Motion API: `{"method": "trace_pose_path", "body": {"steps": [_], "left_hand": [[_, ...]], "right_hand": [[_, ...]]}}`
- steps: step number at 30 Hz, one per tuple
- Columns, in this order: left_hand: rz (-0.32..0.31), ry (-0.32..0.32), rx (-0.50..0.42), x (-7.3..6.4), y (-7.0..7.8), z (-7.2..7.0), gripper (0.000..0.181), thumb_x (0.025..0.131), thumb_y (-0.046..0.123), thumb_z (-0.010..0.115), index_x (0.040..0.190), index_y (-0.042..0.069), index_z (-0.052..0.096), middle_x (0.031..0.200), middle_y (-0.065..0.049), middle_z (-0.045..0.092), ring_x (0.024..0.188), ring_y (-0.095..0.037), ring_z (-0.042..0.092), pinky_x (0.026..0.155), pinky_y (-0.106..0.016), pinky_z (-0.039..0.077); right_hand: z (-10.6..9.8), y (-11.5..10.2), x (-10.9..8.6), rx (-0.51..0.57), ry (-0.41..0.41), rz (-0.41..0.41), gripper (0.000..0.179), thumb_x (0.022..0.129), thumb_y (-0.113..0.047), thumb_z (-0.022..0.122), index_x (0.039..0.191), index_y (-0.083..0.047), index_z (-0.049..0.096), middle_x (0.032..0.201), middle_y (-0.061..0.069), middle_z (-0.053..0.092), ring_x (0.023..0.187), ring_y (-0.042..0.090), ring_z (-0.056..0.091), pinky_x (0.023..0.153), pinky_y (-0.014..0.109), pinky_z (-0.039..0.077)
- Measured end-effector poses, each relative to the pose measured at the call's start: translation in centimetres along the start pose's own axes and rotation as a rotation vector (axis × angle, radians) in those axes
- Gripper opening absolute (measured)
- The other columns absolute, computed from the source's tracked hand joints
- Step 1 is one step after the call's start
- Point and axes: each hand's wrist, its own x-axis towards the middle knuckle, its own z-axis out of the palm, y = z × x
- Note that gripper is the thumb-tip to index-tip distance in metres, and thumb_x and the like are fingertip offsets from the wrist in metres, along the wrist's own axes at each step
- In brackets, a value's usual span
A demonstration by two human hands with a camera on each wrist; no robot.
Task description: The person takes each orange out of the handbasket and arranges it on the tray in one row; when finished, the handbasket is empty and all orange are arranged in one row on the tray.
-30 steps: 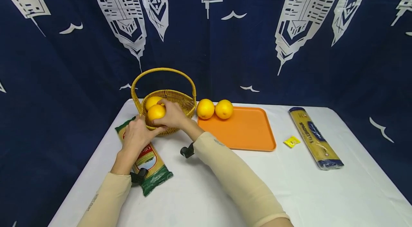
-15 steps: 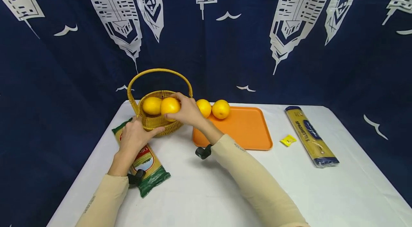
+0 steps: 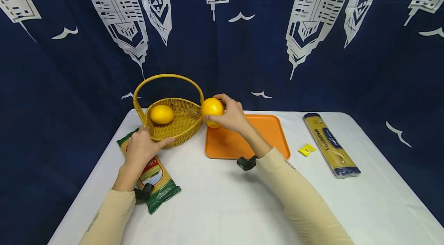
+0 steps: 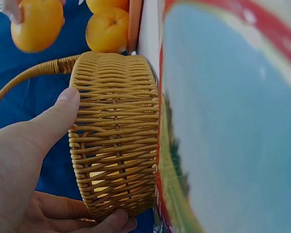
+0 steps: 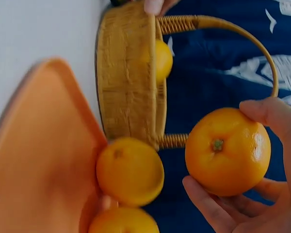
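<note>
My right hand (image 3: 231, 115) pinches an orange (image 5: 228, 151) between thumb and fingers, held up beside the wicker basket (image 3: 184, 133) and over the left end of the orange tray (image 3: 261, 137). One more orange (image 3: 162, 114) lies inside the basket, at its left. My left hand (image 3: 140, 148) holds the basket's near left side, thumb against the rim (image 4: 77, 116) and fingers round the wall. Two oranges sit at the tray's far edge; the right wrist view shows one orange (image 5: 130, 171) and part of the other orange (image 5: 123, 223). In the head view they are mostly hidden.
A green-ended pasta packet (image 3: 156, 175) lies beneath my left forearm, next to the basket. On the right are a spaghetti packet (image 3: 331, 144) and a small yellow wrapped candy (image 3: 306, 149). A dark blue patterned curtain (image 3: 222, 56) hangs behind the white table (image 3: 215, 198).
My right hand has lifted an orange out of the basket and carried it right, to above the tray's left end. The left hand stays on the basket. The head view has shifted slightly.
</note>
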Motion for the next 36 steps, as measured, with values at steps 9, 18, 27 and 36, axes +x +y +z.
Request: {"method": "trace_pose_path", "body": {"steps": [9, 18, 27, 36], "left_hand": [[-0.004, -0.016, -0.012, 0.0, -0.1, -0.3, 0.088, 0.077, 0.059, 0.09, 0.116, -0.015, 0.064, 0.081, -0.023, 0.058, 0.078, -0.049, 0.067, 0.063, -0.054, 0.056], [-0.019, -0.027, -0.015, 0.1, -0.4, -0.3, 0.089, 0.076, 0.061, 0.089, 0.117, -0.014, 0.065, 0.084, -0.023, 0.06, 0.079, -0.047, 0.067, 0.065, -0.053, 0.056], [-0.014, -0.024, -0.013, 0.3, -0.3, -0.4, 0.09, 0.076, 0.061, 0.09, 0.119, -0.015, 0.065, 0.085, -0.025, 0.061, 0.08, -0.047, 0.067, 0.065, -0.053, 0.055], [-0.003, -0.014, -0.017, 0.2, -0.3, -0.2, 0.094, 0.076, 0.061, 0.09, 0.125, -0.016, 0.064, 0.085, -0.024, 0.061, 0.08, -0.047, 0.067, 0.066, -0.054, 0.056]], "right_hand": [[-3.7, 2.3, 0.1, -0.018, 0.157, 0.164, 0.075, 0.086, -0.042, 0.085, 0.148, -0.013, 0.054, 0.141, 0.014, 0.064, 0.126, 0.038, 0.054, 0.101, 0.052, 0.054], [-5.3, 5.3, -0.1, -0.063, 0.234, 0.336, 0.078, 0.089, -0.041, 0.08, 0.152, -0.007, 0.049, 0.146, 0.019, 0.058, 0.134, 0.043, 0.044, 0.105, 0.057, 0.045], [-4.6, 10.4, -1.4, -0.045, 0.175, 0.497, 0.078, 0.095, -0.041, 0.071, 0.151, 0.004, 0.04, 0.14, 0.027, 0.056, 0.124, 0.042, 0.055, 0.108, 0.052, 0.051], [-4.0, 12.1, -1.8, -0.035, 0.076, 0.504, 0.081, 0.099, -0.052, 0.064, 0.15, 0.005, 0.039, 0.138, 0.027, 0.055, 0.117, 0.04, 0.055, 0.108, 0.051, 0.05]]}}
